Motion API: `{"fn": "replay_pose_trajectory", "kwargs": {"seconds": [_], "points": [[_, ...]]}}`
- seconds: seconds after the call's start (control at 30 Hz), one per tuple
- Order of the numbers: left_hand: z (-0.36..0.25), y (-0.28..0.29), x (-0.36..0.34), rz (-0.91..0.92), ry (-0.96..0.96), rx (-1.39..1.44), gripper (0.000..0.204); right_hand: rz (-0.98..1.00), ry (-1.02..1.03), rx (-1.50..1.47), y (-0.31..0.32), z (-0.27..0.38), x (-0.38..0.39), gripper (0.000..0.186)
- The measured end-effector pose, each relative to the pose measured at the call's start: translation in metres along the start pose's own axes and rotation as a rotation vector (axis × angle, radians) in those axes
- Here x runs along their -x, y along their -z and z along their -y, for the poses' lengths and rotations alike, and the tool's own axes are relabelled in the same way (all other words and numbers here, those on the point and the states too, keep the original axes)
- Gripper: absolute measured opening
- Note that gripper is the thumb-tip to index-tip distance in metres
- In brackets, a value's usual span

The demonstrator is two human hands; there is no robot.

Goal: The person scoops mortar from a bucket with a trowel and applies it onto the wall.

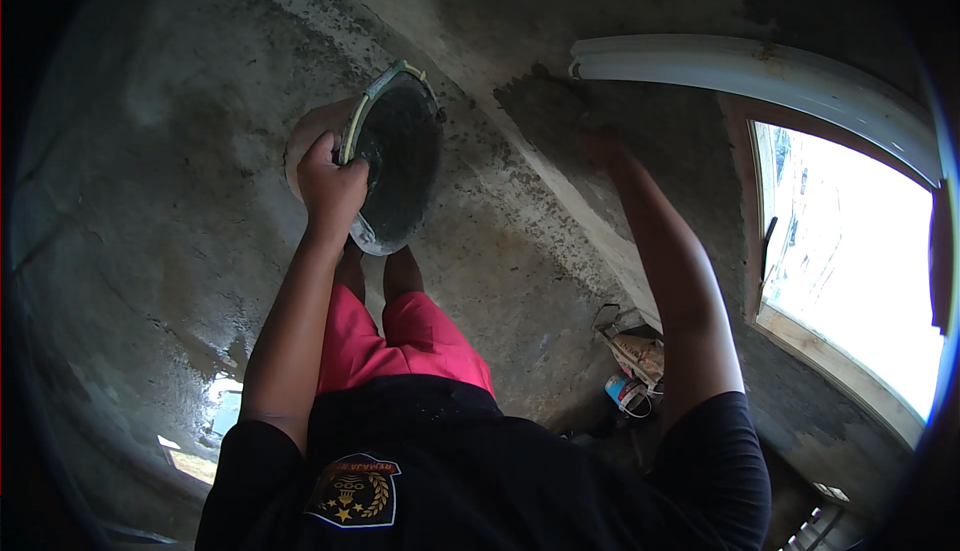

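My left hand (335, 183) is closed round the rim of a bucket (408, 166), with the thumb inside the rim. The bucket hangs tilted in front of my legs, its mouth turned to the right. Its inside is dark grey and wet-looking, and what it contains is hard to make out. My right arm reaches up and to the right, toward the rough grey wall (660, 141). There my right hand (597, 146) is dim and blurred beside a dark damp patch (540, 106). Its fingers are lost in shadow, and I cannot tell whether it touches the wall or holds anything.
A bright window (850, 261) with a wooden frame is at the right, below a long white pipe-like piece (740, 63). A small blue-and-white pail (625, 393) and a brown printed sack (637, 356) stand near the wall's foot. The concrete floor (180, 201) has wet spots and crumbs.
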State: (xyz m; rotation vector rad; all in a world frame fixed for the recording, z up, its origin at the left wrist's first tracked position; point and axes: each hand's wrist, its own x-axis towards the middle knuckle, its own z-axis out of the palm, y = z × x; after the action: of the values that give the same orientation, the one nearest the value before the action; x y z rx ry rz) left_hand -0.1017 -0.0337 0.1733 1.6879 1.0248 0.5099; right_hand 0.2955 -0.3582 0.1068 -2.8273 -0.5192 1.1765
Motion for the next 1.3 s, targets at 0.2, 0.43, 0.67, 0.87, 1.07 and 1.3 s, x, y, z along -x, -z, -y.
{"fn": "replay_pose_trajectory", "kwargs": {"seconds": [0.2,0.43,0.67,0.87,1.07,1.3], "points": [[-0.001,0.000,0.005,0.011,0.017,-0.011,0.012,-0.069,0.085,0.077,-0.005,-0.018,0.007,0.034],[0.001,-0.005,0.011,-0.026,-0.009,0.011,0.012,0.160,-0.326,-0.538,-0.025,0.024,0.054,0.046],[0.005,-0.003,0.011,-0.005,0.003,-0.010,0.012,0.066,-0.273,-0.528,-0.017,0.022,0.023,0.042],[0.000,-0.002,0.014,-0.007,0.047,0.013,0.011,-0.198,-0.276,-0.605,-0.032,0.024,0.095,0.046],[0.002,-0.002,0.012,-0.018,0.027,-0.001,0.011,-0.007,-0.296,-0.521,-0.035,0.012,0.056,0.046],[0.002,0.001,0.012,-0.017,0.011,0.026,0.012,-0.021,-0.110,-0.607,-0.013,-0.011,0.042,0.045]]}}
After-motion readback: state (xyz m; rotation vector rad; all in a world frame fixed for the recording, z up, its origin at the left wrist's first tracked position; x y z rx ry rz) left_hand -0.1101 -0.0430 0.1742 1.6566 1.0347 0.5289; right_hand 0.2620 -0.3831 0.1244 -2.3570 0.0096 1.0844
